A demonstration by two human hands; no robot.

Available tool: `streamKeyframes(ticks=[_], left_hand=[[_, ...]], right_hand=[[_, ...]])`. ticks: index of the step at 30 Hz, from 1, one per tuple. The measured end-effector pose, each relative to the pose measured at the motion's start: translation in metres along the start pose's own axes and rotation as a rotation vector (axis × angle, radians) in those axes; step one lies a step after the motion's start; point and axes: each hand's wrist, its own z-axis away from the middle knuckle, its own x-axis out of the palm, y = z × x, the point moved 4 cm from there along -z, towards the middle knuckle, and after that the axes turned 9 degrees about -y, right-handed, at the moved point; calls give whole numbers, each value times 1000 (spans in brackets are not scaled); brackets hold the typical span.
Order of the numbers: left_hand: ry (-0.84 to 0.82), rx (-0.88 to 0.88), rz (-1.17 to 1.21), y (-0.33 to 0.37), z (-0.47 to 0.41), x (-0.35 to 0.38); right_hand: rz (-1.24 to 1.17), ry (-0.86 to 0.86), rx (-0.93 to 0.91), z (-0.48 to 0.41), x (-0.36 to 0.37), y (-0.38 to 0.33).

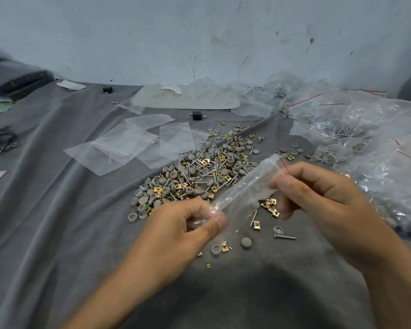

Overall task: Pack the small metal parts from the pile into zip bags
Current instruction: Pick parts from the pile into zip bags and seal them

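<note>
A pile of small parts (195,174), grey round caps, brass square clips and screws, lies on the grey cloth (57,222) in the middle. Above its near edge I hold a clear zip bag (244,186) slanted between both hands. My left hand (183,229) pinches the bag's lower end between thumb and fingers. My right hand (318,193) pinches the upper end near the red zip line. A few loose parts (256,225) lie under the bag.
Several empty zip bags (133,143) lie flat at the left of the pile. A heap of filled bags (370,148) covers the right side. A flat pale board (185,97) and two small black blocks (196,115) sit at the back by the wall.
</note>
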Motion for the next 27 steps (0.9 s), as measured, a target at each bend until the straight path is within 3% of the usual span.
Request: streamKeyframes(ticks=[5, 11, 15, 20, 25, 27], left_hand=[[30, 123, -240, 13, 5, 7], [-142, 225, -409, 18, 6, 30], [-40, 257, -496, 16, 9, 39], [124, 246, -428, 14, 8, 34], [-73, 199, -442, 10, 3, 38], [-82, 133, -380, 7, -9, 33]], right_hand=[[-16, 101, 2, -2, -7, 4], [32, 222, -86, -4, -12, 5], [1, 260, -100, -1, -18, 5], [28, 166, -68, 0, -22, 5], [-45, 258, -69, 2, -32, 6], [74, 352, -41, 6, -43, 6]])
